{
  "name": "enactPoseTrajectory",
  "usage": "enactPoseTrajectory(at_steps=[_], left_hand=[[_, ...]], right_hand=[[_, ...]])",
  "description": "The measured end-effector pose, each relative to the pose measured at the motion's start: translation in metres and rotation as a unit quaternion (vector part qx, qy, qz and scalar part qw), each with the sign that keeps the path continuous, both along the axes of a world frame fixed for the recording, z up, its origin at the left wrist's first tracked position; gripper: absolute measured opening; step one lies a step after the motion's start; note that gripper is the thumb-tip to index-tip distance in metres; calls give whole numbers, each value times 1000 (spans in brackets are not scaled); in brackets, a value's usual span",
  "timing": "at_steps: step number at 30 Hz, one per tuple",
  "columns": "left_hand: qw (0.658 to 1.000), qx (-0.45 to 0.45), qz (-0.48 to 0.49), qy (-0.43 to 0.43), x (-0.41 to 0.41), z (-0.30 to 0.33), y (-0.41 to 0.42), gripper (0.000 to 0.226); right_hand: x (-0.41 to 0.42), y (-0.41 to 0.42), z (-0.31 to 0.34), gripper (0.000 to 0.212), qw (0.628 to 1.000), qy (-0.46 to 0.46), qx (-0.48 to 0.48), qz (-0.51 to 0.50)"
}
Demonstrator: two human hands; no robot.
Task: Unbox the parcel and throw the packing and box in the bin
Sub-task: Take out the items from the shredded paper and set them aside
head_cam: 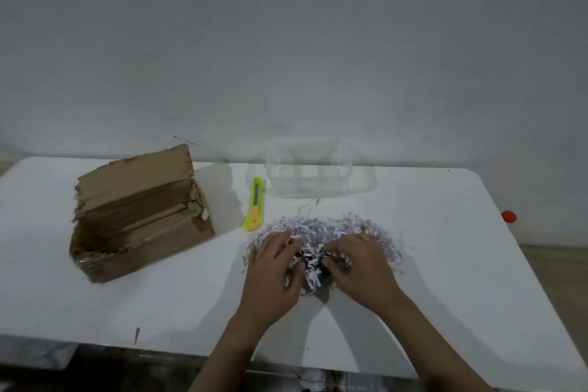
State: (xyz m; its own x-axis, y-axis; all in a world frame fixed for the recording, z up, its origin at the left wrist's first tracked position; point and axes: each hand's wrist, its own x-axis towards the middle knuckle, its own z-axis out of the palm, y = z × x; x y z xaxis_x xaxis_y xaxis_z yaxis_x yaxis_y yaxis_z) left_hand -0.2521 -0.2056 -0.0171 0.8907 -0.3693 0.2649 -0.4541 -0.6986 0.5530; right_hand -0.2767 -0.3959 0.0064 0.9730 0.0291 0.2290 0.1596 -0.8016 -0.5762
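Left hand (276,267) and right hand (359,261) are curled into the shredded paper (321,232), loosely gathered; the torn box (136,216) is seen opened.

On a white table (445,280), the left hand (273,267) and the right hand (359,261) are pressing into a heap of shredded paper packing (321,229), fingers curling among the strips. A yellow utility knife (254,204) is lying just beyond the heap, a clear plastic container (308,175) behind it. The torn cardboard box (136,213) is sitting open well to the left.
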Motion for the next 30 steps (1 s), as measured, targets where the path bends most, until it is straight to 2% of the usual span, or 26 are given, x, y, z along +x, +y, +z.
enactPoseTrajectory(at_steps=[3,6,9,11,15,20,25,30], left_hand=[[999,24,34,10,-3,-16,16,44],[998,29,58,14,-6,-23,29,48],[997,13,76,-8,-5,-25,32,50],[997,9,80,-6,-3,-26,31,52],[998,11,69,2,-2,-30,32,55],[998,4,68,11,-2,-30,32,54],[998,6,67,13,-1,-29,34,55],[998,3,65,15,0,-31,35,57]], right_hand=[[-3,-6,-5,19,1000,17,15,-17],[-2,-14,-4,25,998,-11,48,-36],[-4,-15,0,16,993,-92,40,-54],[-9,-10,2,11,993,-108,3,-48],[-11,-3,-7,21,994,-71,-83,-17],[-4,-1,-8,29,994,-28,-104,-24],[-1,0,-6,29,992,31,-123,-4],[-2,-4,0,23,998,35,-49,-4]])
